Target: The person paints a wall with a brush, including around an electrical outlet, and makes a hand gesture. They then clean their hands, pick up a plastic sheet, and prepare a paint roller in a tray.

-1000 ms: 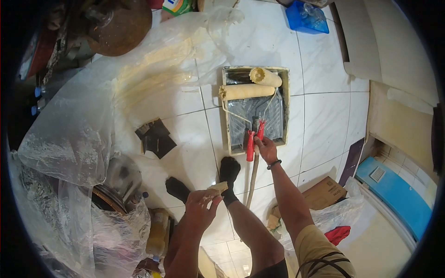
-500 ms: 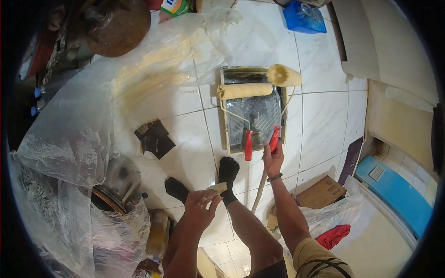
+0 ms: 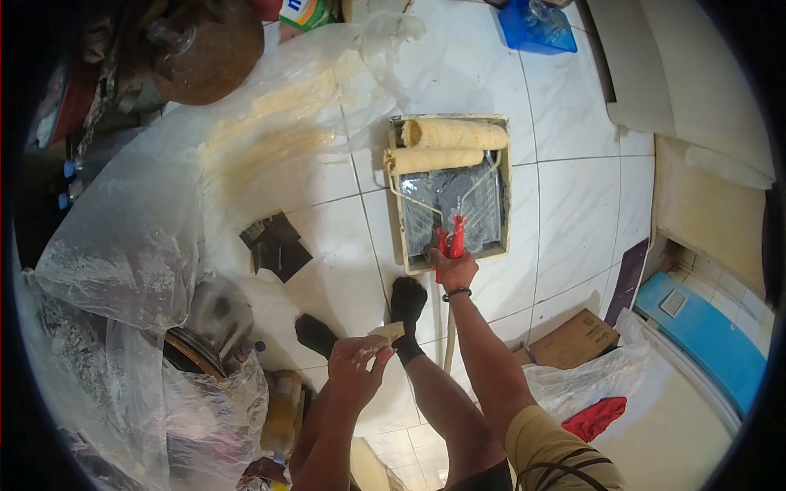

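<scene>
My right hand [image 3: 458,270] is closed round the red handle of the upper paint roller [image 3: 463,135], whose yellow sleeve lies across the far end of the paint tray [image 3: 506,221]. Just below that sleeve rests a second paint roller [image 3: 434,160], its red handle close beside my right hand's fingers. The tray holds dark wet residue. My left hand [image 3: 356,364], smeared with pale material, is closed on a small pale block [image 3: 387,331] near my knee. A wooden pole [image 3: 450,340] reaches down from the tray's near edge.
Dark sandpaper sheets [image 3: 278,247] lie on the tiles left of the tray. Plastic sheeting [image 3: 123,237] covers the left side. A blue basket [image 3: 536,33] stands at the far right, a cardboard box [image 3: 573,340] at the near right. My feet are below the tray.
My right hand has moved left with the upper roller, whose sleeve has gone from the tray's right edge to lying across it above the other roller. My left hand has barely moved.
</scene>
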Tool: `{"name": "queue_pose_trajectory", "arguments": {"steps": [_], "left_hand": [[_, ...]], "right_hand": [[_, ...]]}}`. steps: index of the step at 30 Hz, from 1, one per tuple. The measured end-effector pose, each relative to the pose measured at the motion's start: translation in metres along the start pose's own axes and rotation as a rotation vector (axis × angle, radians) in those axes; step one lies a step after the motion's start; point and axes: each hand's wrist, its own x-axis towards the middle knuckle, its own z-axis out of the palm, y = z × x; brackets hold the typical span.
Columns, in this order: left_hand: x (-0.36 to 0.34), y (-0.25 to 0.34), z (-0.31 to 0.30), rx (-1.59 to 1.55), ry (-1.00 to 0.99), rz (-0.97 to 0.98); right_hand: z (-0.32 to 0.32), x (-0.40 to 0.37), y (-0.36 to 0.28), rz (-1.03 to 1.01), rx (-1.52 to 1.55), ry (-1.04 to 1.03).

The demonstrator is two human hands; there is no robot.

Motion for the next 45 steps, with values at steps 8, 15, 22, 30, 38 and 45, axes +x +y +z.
{"name": "queue_pose_trajectory", "arguments": {"steps": [8, 15, 22, 30, 38, 45], "left_hand": [[0.003, 0.004, 0.0, 0.017, -0.013, -0.013], [0.002, 0.003, 0.0, 0.014, -0.019, 0.001], [0.004, 0.004, 0.002, -0.011, -0.011, 0.005], [0.004, 0.002, -0.002, 0.008, -0.018, 0.025], [0.006, 0.005, -0.001, 0.021, -0.024, 0.007], [0.004, 0.009, 0.004, 0.025, 0.006, 0.038]], "right_hand": [[-0.013, 0.015, 0.015, -0.086, 0.071, 0.116], [-0.017, 0.035, 0.015, -0.152, 0.119, 0.149], [-0.027, 0.018, 0.018, -0.299, -0.043, 0.208], [-0.023, 0.031, 0.038, -0.118, -0.007, 0.106], [-0.029, 0.041, 0.026, 0.014, 0.036, 0.074], [-0.028, 0.043, 0.035, -0.138, 0.021, 0.125]]}}
